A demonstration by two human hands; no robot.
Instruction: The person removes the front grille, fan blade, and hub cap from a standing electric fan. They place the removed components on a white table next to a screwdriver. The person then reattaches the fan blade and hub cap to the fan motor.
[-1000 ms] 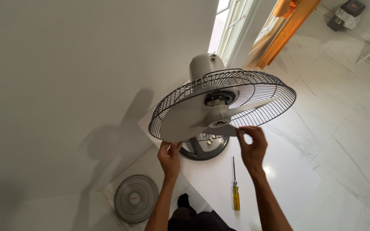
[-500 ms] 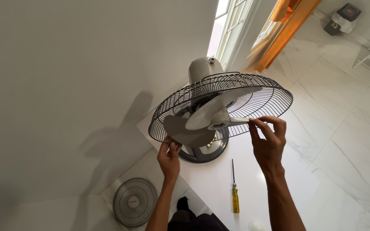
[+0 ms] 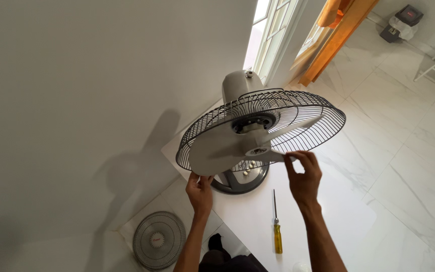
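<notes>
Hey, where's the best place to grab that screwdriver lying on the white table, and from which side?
Grip the screwdriver by its yellow handle, coming from above. It lies flat with the handle toward the person, near the table's front edge, thicker than the thin shaft that points at the fan base.

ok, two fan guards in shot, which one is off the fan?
The paler round guard lying flat on the floor at lower left. The dark wire guard is mounted behind the blades, its rim held by the left hand.
</notes>
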